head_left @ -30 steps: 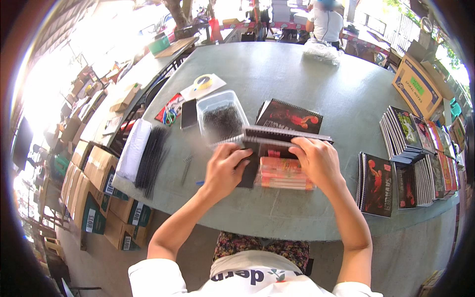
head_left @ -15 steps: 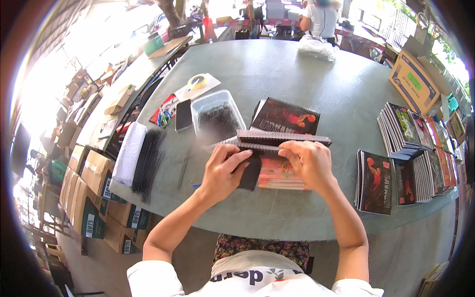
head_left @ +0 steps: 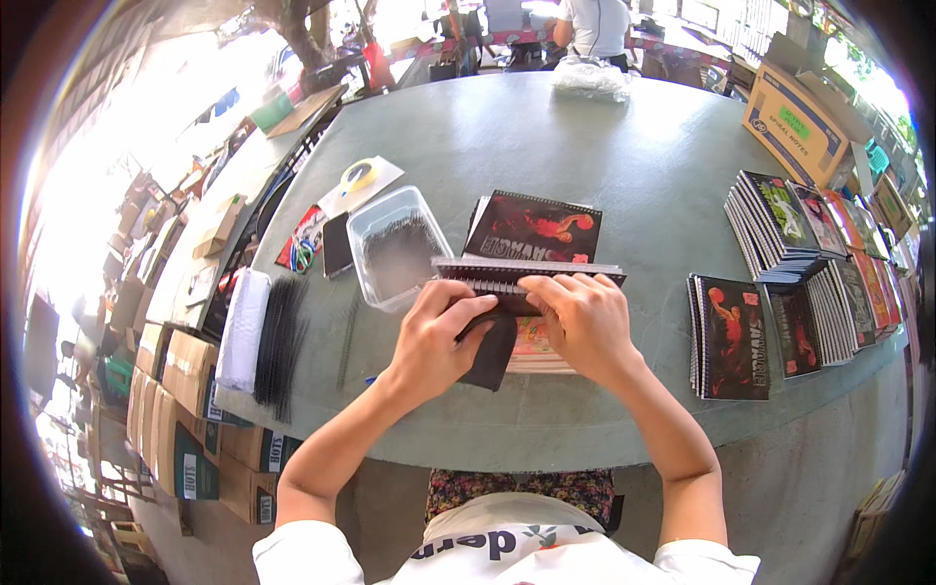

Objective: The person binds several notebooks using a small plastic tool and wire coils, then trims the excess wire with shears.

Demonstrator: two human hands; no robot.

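Note:
A spiral notebook [head_left: 609, 277] is held with its bound edge up, over the near middle of the table. My left hand [head_left: 437, 336] pinches the left part of that edge, fingers bent. At its right part my right hand [head_left: 583, 322] is closed, thumb and fingertips pressed on the edge. Between the hands a row of wire loops shows along the punched holes. A black flap [head_left: 492, 356] hangs below my left fingers; whether it is part of the notebook I cannot tell. Under the hands lies a stack of notebooks with orange-pink covers [head_left: 536, 343], partly hidden.
Behind the hands lie dark-covered notebooks [head_left: 536, 229]. A clear tub [head_left: 398, 249] of black wire pieces, a phone [head_left: 336, 244], scissors [head_left: 304, 255] and tape [head_left: 359, 176] sit left. Long black coils [head_left: 280, 336] lie farther left. Notebook stacks [head_left: 726, 336] and a carton [head_left: 795, 125] stand right.
The whole view has swung a little, so the table's things sit farther left. Both hands still grip the notebook edge, and more of the wire loops now shows between them.

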